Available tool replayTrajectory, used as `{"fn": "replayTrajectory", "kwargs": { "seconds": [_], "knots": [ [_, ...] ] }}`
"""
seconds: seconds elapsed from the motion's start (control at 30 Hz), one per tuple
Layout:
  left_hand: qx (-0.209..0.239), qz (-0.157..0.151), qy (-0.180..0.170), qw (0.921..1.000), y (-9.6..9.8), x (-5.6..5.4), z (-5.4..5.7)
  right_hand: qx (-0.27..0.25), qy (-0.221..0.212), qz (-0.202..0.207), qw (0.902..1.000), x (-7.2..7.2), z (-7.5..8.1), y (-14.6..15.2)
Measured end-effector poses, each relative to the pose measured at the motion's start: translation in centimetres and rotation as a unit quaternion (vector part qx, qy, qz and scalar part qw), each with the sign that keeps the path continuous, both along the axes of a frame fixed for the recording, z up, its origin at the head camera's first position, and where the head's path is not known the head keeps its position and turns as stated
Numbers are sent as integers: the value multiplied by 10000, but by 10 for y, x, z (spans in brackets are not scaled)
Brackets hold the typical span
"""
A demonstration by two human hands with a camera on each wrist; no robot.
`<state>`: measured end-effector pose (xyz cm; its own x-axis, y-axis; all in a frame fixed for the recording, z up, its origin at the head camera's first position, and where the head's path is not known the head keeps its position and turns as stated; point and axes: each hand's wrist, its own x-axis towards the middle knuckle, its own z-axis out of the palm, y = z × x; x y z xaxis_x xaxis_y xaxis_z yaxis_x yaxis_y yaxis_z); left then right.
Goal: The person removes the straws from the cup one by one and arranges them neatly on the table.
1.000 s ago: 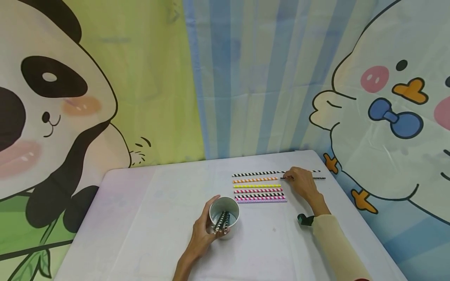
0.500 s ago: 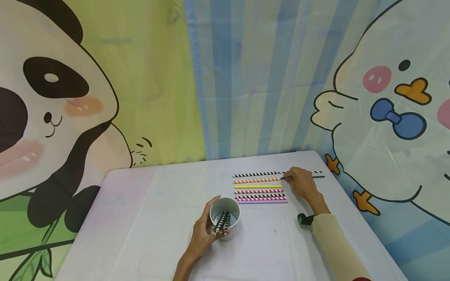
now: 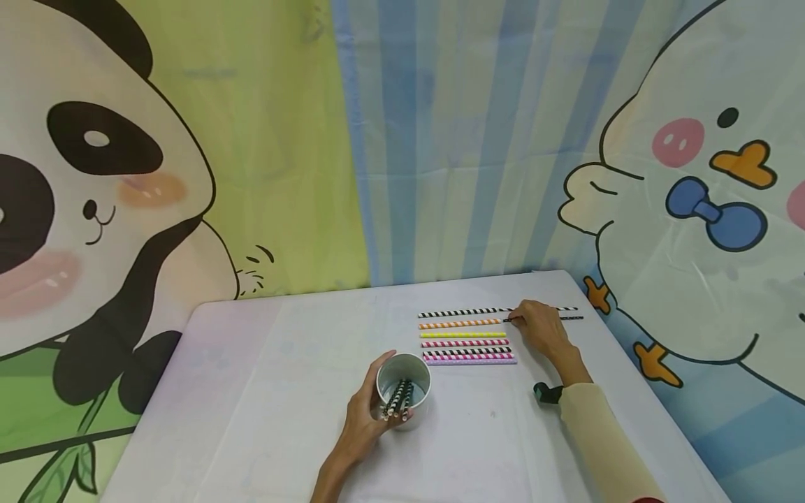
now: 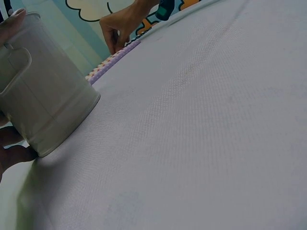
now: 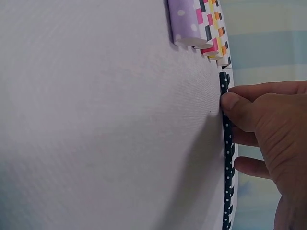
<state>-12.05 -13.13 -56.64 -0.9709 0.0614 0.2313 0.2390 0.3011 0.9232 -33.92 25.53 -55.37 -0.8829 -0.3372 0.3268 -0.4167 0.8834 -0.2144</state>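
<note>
My left hand (image 3: 363, 418) grips a light-coloured cup (image 4: 53, 91), tilted in the left wrist view, with its open top towards the head camera. Several black-and-white patterned straws (image 3: 397, 399) stand inside it. At the right back of the table, my right hand (image 3: 542, 330) pinches a black straw with white dots (image 5: 228, 163) between thumb and fingers. This straw lies along the table surface. Behind it runs a black-and-white striped straw (image 3: 462, 312), partly hidden by the hand. Left of the hand lie an orange striped straw (image 3: 459, 324), a yellow straw (image 3: 462, 334) and a purple dotted straw (image 5: 184, 21).
Pink-striped and black-striped straws (image 3: 465, 351) lie in the same row, roughly parallel. The white-covered table (image 3: 251, 412) ends at a cartoon-printed curtain (image 3: 434, 175) behind. A dark green-black device (image 3: 547, 393) sits at the right wrist.
Both hands stay almost where they were. The right hand keeps its pinch on the dotted straw, whose left end shifts very slightly. The head view drifts a little.
</note>
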Motion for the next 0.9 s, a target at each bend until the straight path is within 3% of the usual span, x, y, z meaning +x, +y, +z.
{"fn": "replayTrajectory", "kwargs": {
  "seconds": [0.33, 0.63, 0.73, 0.9],
  "knots": [
    [14, -21, 14, 10000, 1, -1, 0, 59, -92, 67, 9999, 0, 3, 0],
    [77, -84, -23, 9999, 3, 1, -1, -86, -274, -179, 9994, 6, 7, 1],
    [67, -104, -24, 9999, 3, 1, -1, -246, -48, -198, 9995, 10, 16, 0],
    [13, -69, 8, 10000, 1, 0, 0, -657, 716, 36, 9953, 19, 41, -6]
  ]
}}
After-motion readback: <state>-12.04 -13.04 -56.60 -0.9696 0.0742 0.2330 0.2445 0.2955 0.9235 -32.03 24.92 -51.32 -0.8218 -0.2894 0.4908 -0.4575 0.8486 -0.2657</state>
